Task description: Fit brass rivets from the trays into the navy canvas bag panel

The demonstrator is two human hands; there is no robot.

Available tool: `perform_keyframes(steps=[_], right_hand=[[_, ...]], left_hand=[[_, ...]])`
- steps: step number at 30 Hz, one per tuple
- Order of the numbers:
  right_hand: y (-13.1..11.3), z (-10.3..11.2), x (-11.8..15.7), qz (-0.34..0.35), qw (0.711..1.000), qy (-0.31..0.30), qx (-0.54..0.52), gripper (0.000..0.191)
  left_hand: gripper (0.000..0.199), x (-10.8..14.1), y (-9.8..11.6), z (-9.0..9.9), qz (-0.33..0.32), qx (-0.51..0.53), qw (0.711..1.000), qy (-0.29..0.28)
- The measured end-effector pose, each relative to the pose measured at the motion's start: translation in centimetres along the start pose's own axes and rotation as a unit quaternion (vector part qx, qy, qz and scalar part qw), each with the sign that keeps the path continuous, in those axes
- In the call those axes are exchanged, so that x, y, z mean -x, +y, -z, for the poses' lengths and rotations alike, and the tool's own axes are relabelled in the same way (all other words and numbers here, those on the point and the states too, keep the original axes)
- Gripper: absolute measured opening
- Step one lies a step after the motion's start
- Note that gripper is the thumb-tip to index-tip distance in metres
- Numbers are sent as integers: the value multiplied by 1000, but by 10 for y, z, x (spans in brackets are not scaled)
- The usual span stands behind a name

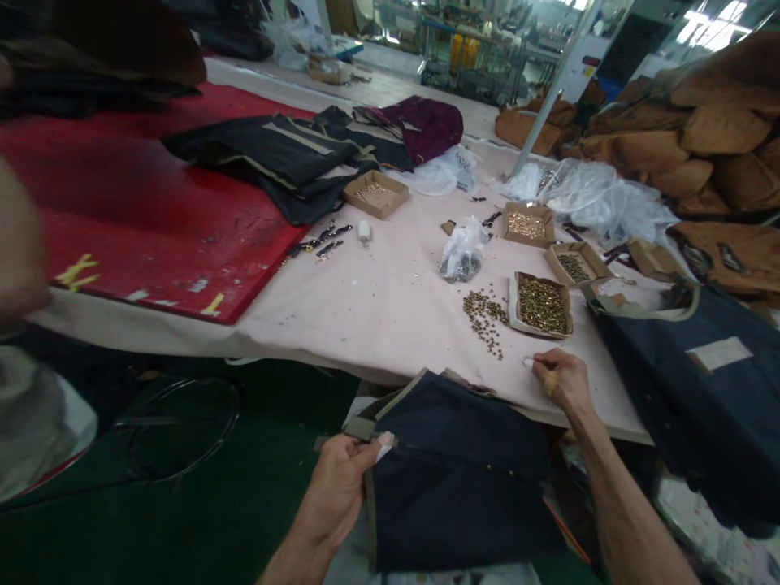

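My left hand (pixel 341 486) grips the tan-trimmed edge of a dark navy garment (pixel 463 479) that hangs off the near edge of the table. My right hand (pixel 564 380) rests on the pale pink table cover (pixel 378 301) at the near edge, its fingers pinched on a small white piece, probably chalk (pixel 528 363). Just beyond that hand lies a loose scatter of small brass rivets (pixel 486 317) and a cardboard tray of brass rivets (pixel 541 305).
More cardboard boxes of metal fittings (pixel 527 225) (pixel 574 265) (pixel 376 193), a plastic bag of parts (pixel 463 252), dark garments (pixel 292 158) and a red board (pixel 140 203) cover the table. Another navy garment (pixel 700 390) lies at right, brown garments (pixel 688 130) are piled behind. A blurred person's arm (pixel 21 252) is at far left.
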State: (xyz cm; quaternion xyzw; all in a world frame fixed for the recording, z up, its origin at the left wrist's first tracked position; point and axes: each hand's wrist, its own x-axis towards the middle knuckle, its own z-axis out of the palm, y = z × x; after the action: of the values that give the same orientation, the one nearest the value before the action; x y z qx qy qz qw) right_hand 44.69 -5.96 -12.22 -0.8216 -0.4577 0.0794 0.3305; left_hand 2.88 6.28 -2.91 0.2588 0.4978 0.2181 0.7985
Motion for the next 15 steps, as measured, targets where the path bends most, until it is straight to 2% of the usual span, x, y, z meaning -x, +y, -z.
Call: perform_keyframes(steps=[7,15], right_hand=[[6,10,2,10,999,-31,-2,32],[1,3,-4,34,996,-22,84,28]], left_hand=[[43,-1,-6,4,19,9,1000,-6],[35,-4,-4,3,18,3,999,-47]])
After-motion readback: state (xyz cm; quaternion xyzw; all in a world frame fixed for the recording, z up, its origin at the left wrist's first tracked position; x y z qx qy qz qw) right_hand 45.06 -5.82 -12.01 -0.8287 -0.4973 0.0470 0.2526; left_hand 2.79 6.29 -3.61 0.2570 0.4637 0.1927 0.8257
